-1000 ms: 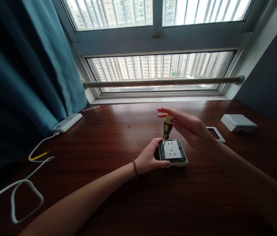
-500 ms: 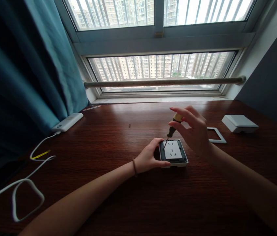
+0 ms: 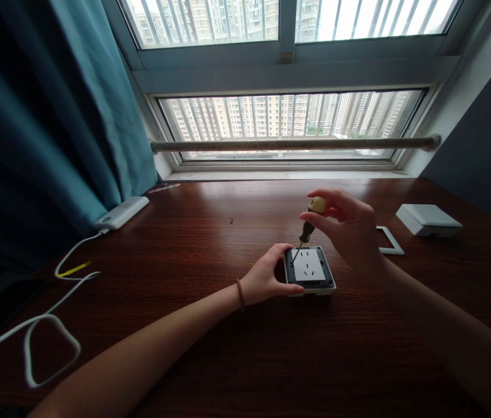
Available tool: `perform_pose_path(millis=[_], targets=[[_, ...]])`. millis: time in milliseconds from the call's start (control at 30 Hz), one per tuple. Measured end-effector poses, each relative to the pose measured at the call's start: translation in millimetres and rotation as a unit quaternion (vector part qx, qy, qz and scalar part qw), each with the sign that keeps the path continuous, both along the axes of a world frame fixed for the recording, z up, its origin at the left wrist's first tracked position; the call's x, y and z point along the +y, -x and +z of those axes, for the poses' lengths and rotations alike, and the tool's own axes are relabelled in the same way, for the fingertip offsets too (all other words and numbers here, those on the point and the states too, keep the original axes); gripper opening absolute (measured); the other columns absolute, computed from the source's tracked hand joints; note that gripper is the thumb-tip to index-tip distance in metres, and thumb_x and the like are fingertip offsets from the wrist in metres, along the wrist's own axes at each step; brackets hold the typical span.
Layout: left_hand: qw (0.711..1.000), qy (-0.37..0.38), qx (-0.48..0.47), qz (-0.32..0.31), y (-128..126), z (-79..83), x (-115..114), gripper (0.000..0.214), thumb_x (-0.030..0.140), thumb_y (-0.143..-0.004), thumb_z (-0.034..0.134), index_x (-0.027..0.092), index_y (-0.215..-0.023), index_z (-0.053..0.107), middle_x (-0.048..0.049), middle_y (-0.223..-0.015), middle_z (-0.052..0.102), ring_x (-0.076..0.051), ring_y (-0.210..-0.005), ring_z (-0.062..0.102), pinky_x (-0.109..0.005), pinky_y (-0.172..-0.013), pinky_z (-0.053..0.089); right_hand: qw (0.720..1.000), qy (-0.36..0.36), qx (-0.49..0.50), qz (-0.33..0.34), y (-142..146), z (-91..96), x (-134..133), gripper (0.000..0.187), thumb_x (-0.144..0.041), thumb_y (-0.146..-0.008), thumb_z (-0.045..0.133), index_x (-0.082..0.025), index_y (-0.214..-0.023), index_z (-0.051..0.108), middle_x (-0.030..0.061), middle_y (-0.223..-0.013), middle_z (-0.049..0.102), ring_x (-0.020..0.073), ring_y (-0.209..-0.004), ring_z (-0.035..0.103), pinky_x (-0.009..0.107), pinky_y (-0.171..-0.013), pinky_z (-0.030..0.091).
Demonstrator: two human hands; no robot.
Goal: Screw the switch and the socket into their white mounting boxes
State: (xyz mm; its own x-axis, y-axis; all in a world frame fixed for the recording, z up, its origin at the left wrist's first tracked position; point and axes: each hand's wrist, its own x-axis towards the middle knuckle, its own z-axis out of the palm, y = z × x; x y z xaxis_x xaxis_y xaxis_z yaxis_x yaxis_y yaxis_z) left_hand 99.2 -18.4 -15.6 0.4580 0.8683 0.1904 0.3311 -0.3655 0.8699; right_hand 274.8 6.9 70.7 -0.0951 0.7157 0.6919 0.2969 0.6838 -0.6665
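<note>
A wall socket (image 3: pixel 309 266) with a white face and dark surround lies flat on the wooden table. My left hand (image 3: pixel 266 276) grips it from the left, fingers at the far edge and thumb at the near edge. Between the thumb and fingers of my right hand (image 3: pixel 350 223) is a screwdriver (image 3: pixel 307 226) with a yellow and black handle. It stands tilted, its tip at the screw hole on the left side of the socket. A small screw (image 3: pixel 231 220) lies apart on the table, farther back and left.
A white frame (image 3: pixel 392 241) lies behind my right hand, partly hidden by it. Beyond it sits a white box (image 3: pixel 429 219). On the left are a white power strip (image 3: pixel 122 213) with its cable (image 3: pixel 53 316), a yellow strip (image 3: pixel 74 269) and a blue curtain (image 3: pixel 110 116).
My right fingers have shifted around the screwdriver handle, showing more of its yellow end. The tip stays at the same hole and my left hand keeps its hold. The view has moved slightly.
</note>
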Motion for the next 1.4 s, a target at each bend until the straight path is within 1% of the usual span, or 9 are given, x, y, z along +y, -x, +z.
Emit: perform_pose_path(millis=[200,300,433,600,800,967,1100,1233,1400], targets=[[1.0,-0.001,-0.008,-0.007,-1,1.3,0,0.075,0.036,-0.057,0.077,0.02,-0.12,0.041,-0.0081,-0.12,0.049,-0.024,-0.11,0.048,-0.038,-0.097,0.039,0.99,-0.088,-0.09,0.06,-1,3.2,-5,0.034,-0.024,-0.084,0.051,-0.024,-0.118,0.053,0.0052,-0.099,0.06,0.0167,-0.088,0.059,0.034,-0.078,0.051],[1.0,0.003,-0.009,-0.01,-1,2.5,-1,0.073,0.036,-0.057,0.077,0.02,-0.119,0.042,-0.008,-0.118,0.05,-0.024,-0.109,0.049,-0.038,-0.097,0.039,0.985,-0.047,-0.077,0.147,-3,11.4,-9,0.032,-0.019,-0.089,0.041,-0.024,-0.118,0.052,0.0071,-0.118,0.057,0.0189,-0.106,0.056,0.038,-0.09,0.047],[1.0,0.008,-0.014,-0.007,-1,3.2,-1,0.073,0.035,-0.056,0.077,0.02,-0.119,0.043,-0.0078,-0.117,0.05,-0.024,-0.108,0.05,-0.038,-0.096,0.04,0.975,0.057,0.018,0.214,0,14.3,-10,0.018,-0.02,-0.086,0.049,-0.02,-0.102,0.055,0.006,-0.102,0.066,0.0186,-0.099,0.061,0.038,-0.086,0.051],[1.0,0.007,-0.014,-0.002,-1,2.4,-1,0.075,0.035,-0.055,0.078,0.021,-0.12,0.043,-0.0083,-0.118,0.049,-0.026,-0.109,0.049,-0.041,-0.096,0.04,0.981,0.084,0.109,0.137,9,5.0,-8,0.028,-0.024,-0.07,0.069,-0.023,-0.09,0.05,-0.0031,-0.078,0.061,0.0141,-0.076,0.064,0.029,-0.067,0.056],[1.0,0.002,-0.002,0.0,0,1.8,-1,0.075,0.037,-0.056,0.077,0.02,-0.12,0.042,-0.0081,-0.119,0.049,-0.025,-0.109,0.049,-0.04,-0.096,0.04,0.998,-0.054,-0.029,0.009,2,2.8,-6,0.019,-0.03,-0.073,0.066,-0.024,-0.092,0.063,0.0001,-0.082,0.053,0.0125,-0.072,0.056,0.028,-0.066,0.052],[1.0,0.016,-0.007,-0.001,-1,1.0,-1,0.077,0.037,-0.055,0.077,0.02,-0.121,0.041,-0.009,-0.118,0.05,-0.026,-0.108,0.05,-0.042,-0.096,0.04,0.978,-0.008,-0.093,0.187,-13,18.8,-3,0.035,-0.023,-0.09,0.04,-0.026,-0.124,0.048,0.0064,-0.12,0.055,0.0188,-0.107,0.054,0.039,-0.091,0.046],[1.0,0.009,-0.016,-0.007,-2,1.4,-1,0.074,0.036,-0.056,0.077,0.02,-0.119,0.041,-0.0082,-0.117,0.05,-0.025,-0.107,0.05,-0.041,-0.095,0.04,0.959,0.07,-0.054,0.271,-15,25.8,-5,0.033,-0.022,-0.087,0.047,-0.024,-0.12,0.052,0.0055,-0.115,0.061,0.0191,-0.108,0.056,0.04,-0.092,0.047],[1.0,0.006,-0.009,-0.004,-2,0.7,0,0.076,0.037,-0.056,0.077,0.021,-0.12,0.041,-0.0086,-0.118,0.05,-0.026,-0.109,0.049,-0.04,-0.096,0.04,0.984,0.079,0.013,0.158,-7,18.2,-6,0.024,-0.027,-0.07,0.069,-0.019,-0.092,0.062,0.0022,-0.086,0.066,0.0168,-0.08,0.064,0.034,-0.072,0.057],[1.0,0.005,-0.003,0.001,-1,-0.9,0,0.076,0.037,-0.056,0.077,0.021,-0.121,0.042,-0.0087,-0.12,0.048,-0.026,-0.11,0.048,-0.04,-0.096,0.039,1.0,-0.018,-0.01,-0.004,-1,5.0,-4,0.026,-0.033,-0.066,0.072,-0.023,-0.089,0.063,-0.002,-0.074,0.054,0.0119,-0.067,0.056,0.027,-0.059,0.053]])
